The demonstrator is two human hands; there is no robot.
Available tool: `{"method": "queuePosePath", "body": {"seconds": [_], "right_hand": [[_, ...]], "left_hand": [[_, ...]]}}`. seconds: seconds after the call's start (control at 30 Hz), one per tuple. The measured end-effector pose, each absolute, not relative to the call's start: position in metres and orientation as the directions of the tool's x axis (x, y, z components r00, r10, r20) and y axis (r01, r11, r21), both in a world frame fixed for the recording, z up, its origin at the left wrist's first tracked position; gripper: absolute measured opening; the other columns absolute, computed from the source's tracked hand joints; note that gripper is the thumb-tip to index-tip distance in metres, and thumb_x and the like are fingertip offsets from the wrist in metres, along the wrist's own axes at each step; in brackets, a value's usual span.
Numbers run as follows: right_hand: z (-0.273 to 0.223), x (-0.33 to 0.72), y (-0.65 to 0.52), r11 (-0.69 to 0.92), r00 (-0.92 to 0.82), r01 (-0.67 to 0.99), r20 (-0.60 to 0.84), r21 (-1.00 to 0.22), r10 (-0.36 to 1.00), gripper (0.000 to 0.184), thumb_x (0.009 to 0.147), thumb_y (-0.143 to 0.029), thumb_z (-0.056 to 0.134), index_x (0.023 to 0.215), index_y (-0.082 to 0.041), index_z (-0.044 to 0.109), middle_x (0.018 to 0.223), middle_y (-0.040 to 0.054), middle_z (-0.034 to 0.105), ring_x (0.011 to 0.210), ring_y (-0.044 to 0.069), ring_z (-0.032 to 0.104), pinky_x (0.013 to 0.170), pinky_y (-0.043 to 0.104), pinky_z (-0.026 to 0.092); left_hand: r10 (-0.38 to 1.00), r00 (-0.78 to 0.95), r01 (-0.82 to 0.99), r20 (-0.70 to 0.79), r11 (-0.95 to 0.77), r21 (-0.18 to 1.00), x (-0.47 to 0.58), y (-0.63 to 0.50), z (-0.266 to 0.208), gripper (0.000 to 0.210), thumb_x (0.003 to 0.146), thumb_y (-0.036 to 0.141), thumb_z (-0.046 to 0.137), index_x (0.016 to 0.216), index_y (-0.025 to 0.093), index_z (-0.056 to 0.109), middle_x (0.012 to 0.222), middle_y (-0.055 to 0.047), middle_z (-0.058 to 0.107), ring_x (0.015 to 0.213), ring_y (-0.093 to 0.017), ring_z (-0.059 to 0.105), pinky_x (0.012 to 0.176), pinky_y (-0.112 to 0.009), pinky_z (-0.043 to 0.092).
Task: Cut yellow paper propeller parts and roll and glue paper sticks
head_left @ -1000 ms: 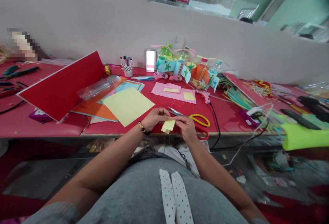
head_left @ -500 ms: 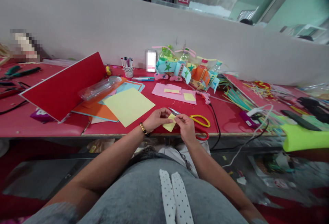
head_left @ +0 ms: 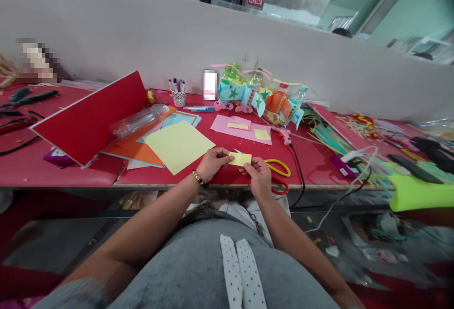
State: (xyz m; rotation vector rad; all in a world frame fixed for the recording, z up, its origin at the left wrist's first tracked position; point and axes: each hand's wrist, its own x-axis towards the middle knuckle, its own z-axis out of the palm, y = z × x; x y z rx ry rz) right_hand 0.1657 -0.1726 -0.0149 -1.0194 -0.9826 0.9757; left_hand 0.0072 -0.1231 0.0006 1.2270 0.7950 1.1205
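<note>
Between my two hands is a small piece of yellow paper (head_left: pixel 240 159), held level above the red table near its front edge. My left hand (head_left: pixel 214 161) pinches its left end between thumb and fingers. At the other end, my right hand (head_left: pixel 258 173) grips the paper's right side. Beneath and beside my right hand lie scissors (head_left: pixel 278 167) with one yellow and one red handle loop; their blades are mostly hidden by the hands and paper. A large yellow sheet (head_left: pixel 179 145) lies to the left of my left hand.
Pink paper (head_left: pixel 222 124) with small yellow pieces lies ahead. A pink glue gun (head_left: pixel 283 135) trails a black cord at right. Decorated bottle crafts (head_left: pixel 260 96) stand behind it. A red board (head_left: pixel 92 117) leans at left; a pen cup (head_left: pixel 178 97) stands near the partition.
The yellow paper has turned from a tilted position to nearly level, showing as a strip. My hands have moved slightly apart along it.
</note>
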Motion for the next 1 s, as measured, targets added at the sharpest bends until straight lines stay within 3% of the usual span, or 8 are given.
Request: {"method": "queuePosePath", "body": {"seconds": [0.63,1.0], "right_hand": [[-0.0161,0.1648,-0.1709,0.163,0.228,-0.167,0.123,-0.972,0.966,0.025,0.072,-0.042,0.068,0.075,-0.019,0.058,0.056,-0.0014,0.066,0.047,0.017,0.064,0.048,0.026,0.051],[-0.0128,0.1644,-0.171,0.154,0.221,-0.111,0.127,-0.982,0.967,0.029,0.077,-0.047,0.062,0.073,-0.019,0.061,0.049,-0.0025,0.061,0.041,0.015,0.058,0.04,0.023,0.045]], "left_hand": [[0.954,0.295,-0.199,0.048,0.012,0.98,0.0047,-0.1229,0.0029,0.034,0.058,0.035,0.079,0.06,0.013,0.053,0.051,0.006,0.05,0.044,-0.004,0.041,0.046,-0.019,0.031],[0.937,0.347,-0.174,0.042,0.02,0.985,0.0031,-0.1241,0.0038,0.033,0.059,0.034,0.079,0.06,0.014,0.052,0.048,0.006,0.048,0.043,-0.004,0.038,0.045,-0.018,0.026]]}}
